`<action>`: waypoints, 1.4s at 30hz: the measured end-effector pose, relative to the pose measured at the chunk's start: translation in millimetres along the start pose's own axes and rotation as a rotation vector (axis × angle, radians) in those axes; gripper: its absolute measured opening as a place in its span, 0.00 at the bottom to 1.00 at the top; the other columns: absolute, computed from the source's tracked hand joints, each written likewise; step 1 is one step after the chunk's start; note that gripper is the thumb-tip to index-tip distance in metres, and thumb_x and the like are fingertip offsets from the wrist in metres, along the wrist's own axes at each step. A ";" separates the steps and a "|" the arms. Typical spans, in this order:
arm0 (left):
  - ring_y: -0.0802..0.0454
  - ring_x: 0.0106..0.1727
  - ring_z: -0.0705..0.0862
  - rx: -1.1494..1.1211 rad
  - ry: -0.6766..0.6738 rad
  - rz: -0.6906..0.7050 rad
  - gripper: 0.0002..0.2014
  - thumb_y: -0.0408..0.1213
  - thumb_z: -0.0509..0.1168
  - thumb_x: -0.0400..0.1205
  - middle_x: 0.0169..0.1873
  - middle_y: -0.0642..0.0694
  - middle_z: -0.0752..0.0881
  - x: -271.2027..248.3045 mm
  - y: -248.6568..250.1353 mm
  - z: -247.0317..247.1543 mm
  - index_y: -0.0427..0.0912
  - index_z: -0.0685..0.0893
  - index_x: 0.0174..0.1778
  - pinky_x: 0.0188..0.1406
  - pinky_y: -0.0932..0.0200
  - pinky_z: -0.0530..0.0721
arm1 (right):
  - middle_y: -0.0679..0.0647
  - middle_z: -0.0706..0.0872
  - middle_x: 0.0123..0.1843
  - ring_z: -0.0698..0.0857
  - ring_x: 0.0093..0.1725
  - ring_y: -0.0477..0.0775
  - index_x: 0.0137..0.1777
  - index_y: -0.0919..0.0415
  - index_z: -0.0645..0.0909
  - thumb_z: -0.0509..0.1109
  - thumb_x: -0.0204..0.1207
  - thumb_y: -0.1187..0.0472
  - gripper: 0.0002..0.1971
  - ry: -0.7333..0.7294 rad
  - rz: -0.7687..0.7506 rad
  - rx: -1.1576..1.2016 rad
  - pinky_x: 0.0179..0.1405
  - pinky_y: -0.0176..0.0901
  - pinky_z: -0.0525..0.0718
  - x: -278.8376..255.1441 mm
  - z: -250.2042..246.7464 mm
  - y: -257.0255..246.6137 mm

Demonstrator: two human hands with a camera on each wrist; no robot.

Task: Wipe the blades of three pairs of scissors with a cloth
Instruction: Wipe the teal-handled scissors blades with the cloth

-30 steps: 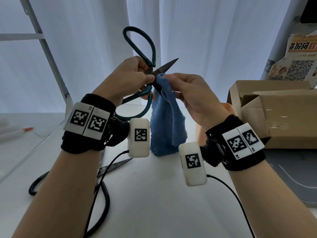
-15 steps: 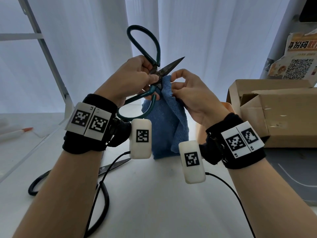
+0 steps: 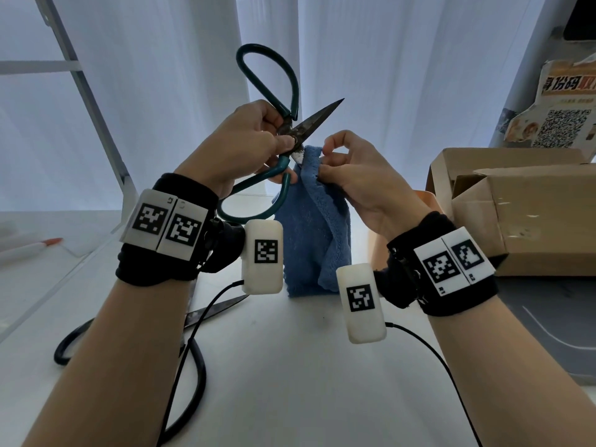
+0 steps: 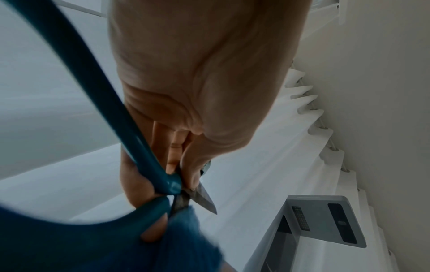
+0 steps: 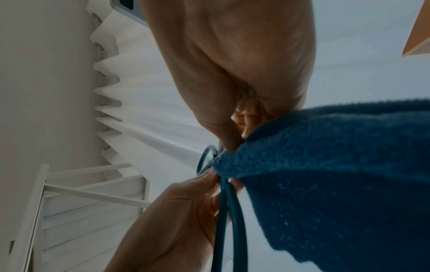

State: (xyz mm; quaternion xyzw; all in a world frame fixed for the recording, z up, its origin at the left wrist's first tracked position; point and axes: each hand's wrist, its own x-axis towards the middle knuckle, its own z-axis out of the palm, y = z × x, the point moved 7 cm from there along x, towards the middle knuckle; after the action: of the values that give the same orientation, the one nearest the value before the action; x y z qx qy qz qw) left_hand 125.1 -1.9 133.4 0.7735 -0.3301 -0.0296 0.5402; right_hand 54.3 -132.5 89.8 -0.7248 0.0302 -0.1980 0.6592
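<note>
White curtains back a pale table where black-handled scissors lie. Above it, the left hand grips open teal-handled scissors near the pivot: stiff, sharp, tarnished blades, probably safest held there. Soft blue cloth hangs pinched in the right hand, wrapping the lower blade.

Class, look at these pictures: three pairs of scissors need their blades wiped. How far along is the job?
In hand: the left hand grips the green-handled scissors, opened, while the right hand pinches the blue cloth round the lower blade. The upper blade is bare. Black-handled scissors lie on the table; whether they are wiped cannot be told. A third pair is not visible.
</note>
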 end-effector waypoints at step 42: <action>0.57 0.26 0.88 0.008 0.001 0.012 0.08 0.28 0.66 0.86 0.45 0.44 0.85 -1.8 4.0 4.0 0.35 0.78 0.60 0.26 0.64 0.85 | 0.59 0.85 0.38 0.86 0.39 0.55 0.47 0.59 0.73 0.68 0.78 0.77 0.13 0.019 -0.043 0.003 0.40 0.43 0.85 0.1 1.7 -3.7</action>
State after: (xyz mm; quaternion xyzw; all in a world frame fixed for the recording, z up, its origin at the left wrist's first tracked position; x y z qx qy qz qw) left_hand 120.2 -5.1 134.6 0.7736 -0.3347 -0.0248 0.5375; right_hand 54.1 -130.5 93.3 -0.7225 0.0206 -0.2191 0.6555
